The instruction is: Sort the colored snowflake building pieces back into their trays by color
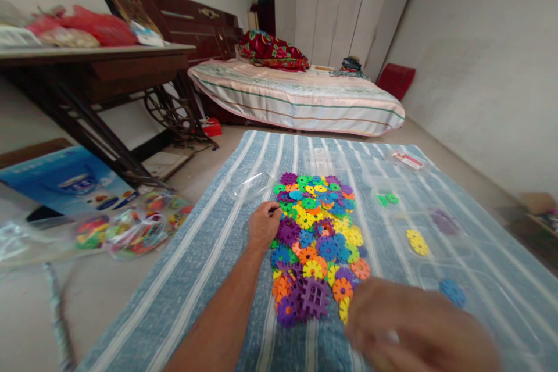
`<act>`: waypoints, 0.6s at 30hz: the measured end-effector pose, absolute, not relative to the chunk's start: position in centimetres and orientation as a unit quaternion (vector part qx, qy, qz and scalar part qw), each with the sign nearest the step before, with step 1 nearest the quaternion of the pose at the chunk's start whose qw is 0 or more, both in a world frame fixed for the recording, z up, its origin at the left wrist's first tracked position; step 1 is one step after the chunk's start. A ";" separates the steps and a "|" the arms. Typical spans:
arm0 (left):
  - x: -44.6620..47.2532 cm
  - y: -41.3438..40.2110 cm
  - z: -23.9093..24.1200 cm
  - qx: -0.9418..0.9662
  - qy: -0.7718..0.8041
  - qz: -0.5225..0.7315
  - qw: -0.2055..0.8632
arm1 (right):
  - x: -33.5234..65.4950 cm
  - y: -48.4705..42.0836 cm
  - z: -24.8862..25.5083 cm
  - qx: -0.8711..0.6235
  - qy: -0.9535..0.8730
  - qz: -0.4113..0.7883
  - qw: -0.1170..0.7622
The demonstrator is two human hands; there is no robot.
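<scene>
A heap of colourful plastic gear-shaped pieces (pixel 318 232) lies on a blue striped cloth (pixel 209 267). My left hand (pixel 264 224) rests at the heap's left edge, fingers curled in a pinch on something I cannot make out. My right hand (pixel 414 328) is close to the camera at the lower right and blurred, so its fingers cannot be read. Sorted pieces lie to the right in clear bags: green ones (pixel 387 199), yellow ones (pixel 417 242), purple ones (pixel 443 222) and a blue one (pixel 452 292).
A clear bag of more coloured pieces (pixel 131 226) lies on the floor at left beside a blue box (pixel 65 183). A dark wooden table (pixel 96 64) stands at left. A bed (pixel 300 96) and a white wardrobe (pixel 335 6) are behind.
</scene>
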State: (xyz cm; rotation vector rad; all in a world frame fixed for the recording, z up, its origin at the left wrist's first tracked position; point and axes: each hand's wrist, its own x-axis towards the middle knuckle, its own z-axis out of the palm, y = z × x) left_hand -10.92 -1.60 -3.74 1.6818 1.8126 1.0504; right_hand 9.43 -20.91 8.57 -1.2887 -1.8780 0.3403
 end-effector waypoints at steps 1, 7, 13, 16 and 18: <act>-10.9 -1.6 -3.8 0.610 0.657 0.382 0.226 | 8.9 -19.9 7.8 -0.525 -0.740 0.139 0.397; -10.9 -1.6 -3.7 0.609 0.650 0.393 0.230 | 6.7 -15.8 1.1 -0.618 -0.741 0.107 0.240; -10.9 -1.7 -3.6 0.612 0.648 0.391 0.229 | 5.9 -15.5 -0.1 -0.630 -0.748 0.094 0.184; -10.9 -1.6 -3.5 0.614 0.650 0.386 0.226 | 5.7 -15.5 0.4 -0.639 -0.745 0.101 0.161; -10.9 -1.6 -3.5 0.614 0.653 0.381 0.226 | 5.5 -15.5 0.5 -0.647 -0.739 0.105 0.156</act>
